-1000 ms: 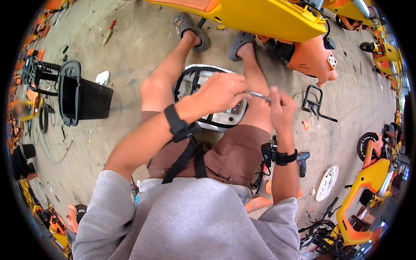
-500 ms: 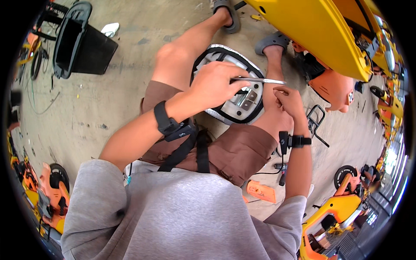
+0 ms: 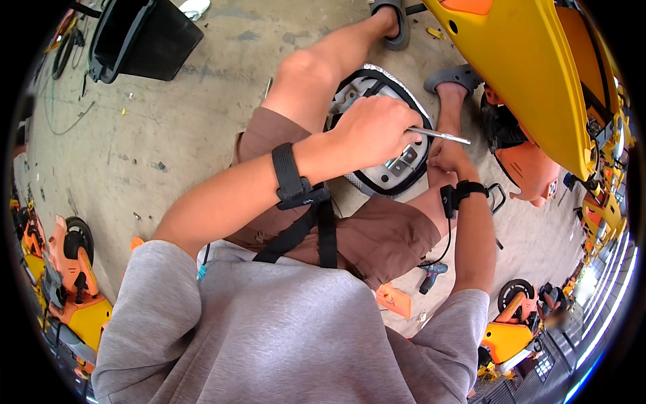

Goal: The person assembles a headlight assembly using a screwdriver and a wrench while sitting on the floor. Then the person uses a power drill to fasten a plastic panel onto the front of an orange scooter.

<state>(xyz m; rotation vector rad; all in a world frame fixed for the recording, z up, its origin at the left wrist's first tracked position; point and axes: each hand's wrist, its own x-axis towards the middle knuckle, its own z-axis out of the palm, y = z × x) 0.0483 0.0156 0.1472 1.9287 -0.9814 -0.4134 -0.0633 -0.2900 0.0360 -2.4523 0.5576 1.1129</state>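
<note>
My left hand (image 3: 380, 129) is closed around a slim silver metal tool (image 3: 447, 137), whose free end points right, toward my other hand. Below it, between my legs, lies an upturned seat (image 3: 377, 176) with a pale grey underside, metal plates and a black-and-silver edge. My left hand and forearm cover part of that underside. At the seat's right edge, my right hand (image 3: 452, 158) has its fingers curled together. What those fingers pinch, if anything, is too small to make out.
A black bin (image 3: 165, 50) stands at the upper left. At the upper right, a large yellow body panel (image 3: 518, 60) reaches close to my right foot, with an orange part (image 3: 528, 172) below. A power drill (image 3: 432, 276) and an orange plate (image 3: 394, 300) lie right of my shorts.
My view has shifted, so the scene sits further right. My right hand has come down to the seat's right edge. The tool in my left hand now tilts downward to the right.
</note>
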